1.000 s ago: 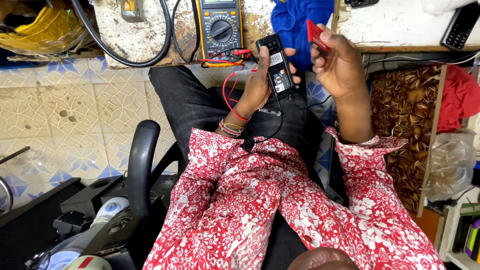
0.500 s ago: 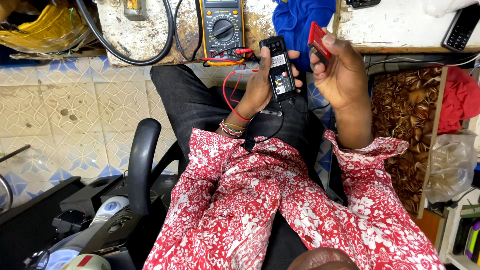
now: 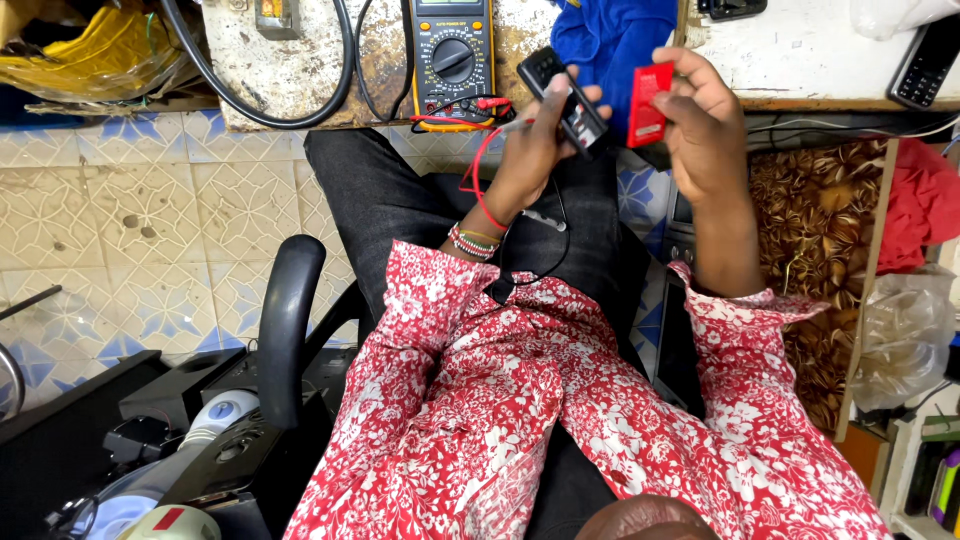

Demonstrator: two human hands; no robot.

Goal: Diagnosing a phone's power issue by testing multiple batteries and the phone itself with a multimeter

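Tiled floor (image 3: 120, 230) spread below a worn desk (image 3: 800, 50). Nearest, the chair armrest (image 3: 285, 330) stood by the person's lap. Over the knees, the left hand (image 3: 535, 150) had its grip pinched around a small black phone (image 3: 565, 100), with a probe tip beside it. The right hand (image 3: 700, 120) pinched a red battery (image 3: 648, 103) just beside the phone. Either could have slipped to the floor. Farther off, the red lead (image 3: 475, 180) to the yellow multimeter (image 3: 452, 55) might have snagged.
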